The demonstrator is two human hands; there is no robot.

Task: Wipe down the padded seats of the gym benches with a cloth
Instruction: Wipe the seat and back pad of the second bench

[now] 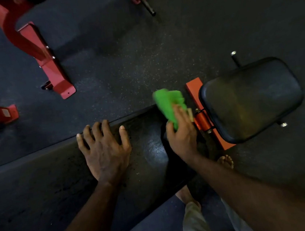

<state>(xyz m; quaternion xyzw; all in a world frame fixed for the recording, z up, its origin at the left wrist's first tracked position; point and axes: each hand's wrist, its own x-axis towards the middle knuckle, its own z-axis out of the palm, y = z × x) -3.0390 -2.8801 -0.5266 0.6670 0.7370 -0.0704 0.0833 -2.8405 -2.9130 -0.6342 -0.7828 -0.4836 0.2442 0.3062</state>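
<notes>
A red machine frame (51, 69) stands on the floor at far left. The left hand (105, 153) lies flat with fingers spread on the long black bench pad (42, 194), fingertips at its far edge. The right hand (181, 134) grips a green cloth (167, 102) at the pad's right end, beside the orange hinge (202, 120) and the smaller seat pad (250, 100).

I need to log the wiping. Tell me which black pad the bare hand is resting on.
The long pad nearest the camera. The left hand lies flat on it, while the shorter, rounded pad beyond the orange hinge is untouched.
</notes>
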